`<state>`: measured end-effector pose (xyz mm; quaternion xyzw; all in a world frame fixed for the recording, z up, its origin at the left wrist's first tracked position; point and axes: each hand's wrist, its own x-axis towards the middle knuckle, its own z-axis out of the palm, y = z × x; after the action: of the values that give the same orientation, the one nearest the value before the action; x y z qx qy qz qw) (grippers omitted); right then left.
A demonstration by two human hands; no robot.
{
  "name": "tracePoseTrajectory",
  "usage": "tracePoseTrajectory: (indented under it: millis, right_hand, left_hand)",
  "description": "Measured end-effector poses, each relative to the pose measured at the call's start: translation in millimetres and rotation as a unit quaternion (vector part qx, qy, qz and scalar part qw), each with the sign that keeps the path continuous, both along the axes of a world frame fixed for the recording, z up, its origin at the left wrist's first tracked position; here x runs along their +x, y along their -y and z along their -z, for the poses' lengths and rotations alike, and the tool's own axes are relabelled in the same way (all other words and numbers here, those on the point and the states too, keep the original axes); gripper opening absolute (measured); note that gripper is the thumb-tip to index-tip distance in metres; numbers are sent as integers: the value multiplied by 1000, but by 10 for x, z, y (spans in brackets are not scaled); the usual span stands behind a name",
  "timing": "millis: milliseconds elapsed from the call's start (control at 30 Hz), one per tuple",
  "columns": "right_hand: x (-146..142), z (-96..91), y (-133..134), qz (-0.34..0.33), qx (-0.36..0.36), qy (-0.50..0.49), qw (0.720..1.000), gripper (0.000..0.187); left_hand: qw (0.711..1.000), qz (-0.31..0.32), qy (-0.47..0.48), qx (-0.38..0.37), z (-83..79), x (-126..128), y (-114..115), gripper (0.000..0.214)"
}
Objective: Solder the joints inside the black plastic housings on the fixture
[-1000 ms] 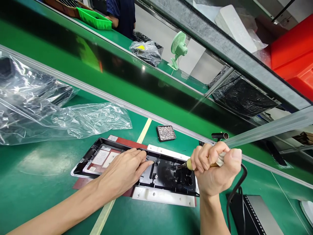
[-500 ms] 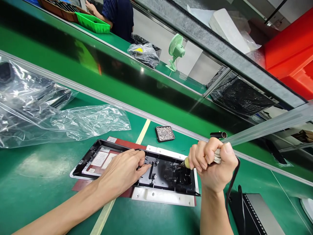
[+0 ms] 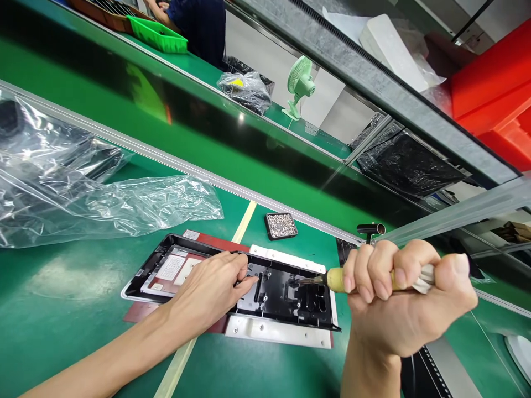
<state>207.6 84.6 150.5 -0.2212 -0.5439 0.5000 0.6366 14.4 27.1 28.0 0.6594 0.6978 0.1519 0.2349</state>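
A long black plastic housing (image 3: 282,309) lies face down, its hollow inside showing posts, slots and small metal-coloured spots. My left hand (image 3: 218,282) rests across its middle, fingers curled towards the far rim and thumb over the inside; what is under the fingers is hidden. My right hand (image 3: 398,293) is closed in a fist around the yellow handle of a soldering iron (image 3: 335,279). The iron's metal shaft points left, its tip low over or touching the right part of the housing; contact cannot be told. White fixture blocks (image 3: 282,333) flank the housing on a dark red base plate (image 3: 139,311).
A small black tray (image 3: 281,226) of tiny metal pieces stands behind the housing. A tubular black iron holder (image 3: 370,229) is beyond my right hand. Clear plastic bags (image 3: 166,204) cover the left. Near the right forearm lies a grey-black device (image 3: 450,367). Across the divider, a person (image 3: 203,33) works.
My right hand has tipped outward to the right with the soldering iron, which now lies at a flatter angle and shows more handle. My left hand and the housing stay almost in place.
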Motion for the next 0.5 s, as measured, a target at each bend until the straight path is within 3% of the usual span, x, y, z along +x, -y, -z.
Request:
tracePoseTrajectory:
  millis: [300,500]
  right_hand:
    - [-365,51,266,-44,-53,10,998,52]
    - [-458,139,276,-65,-59,30,996,51]
  left_hand:
    - [990,45,-37,125,125,-17,38,43]
    - [989,51,-43,132,130,-19,43,44]
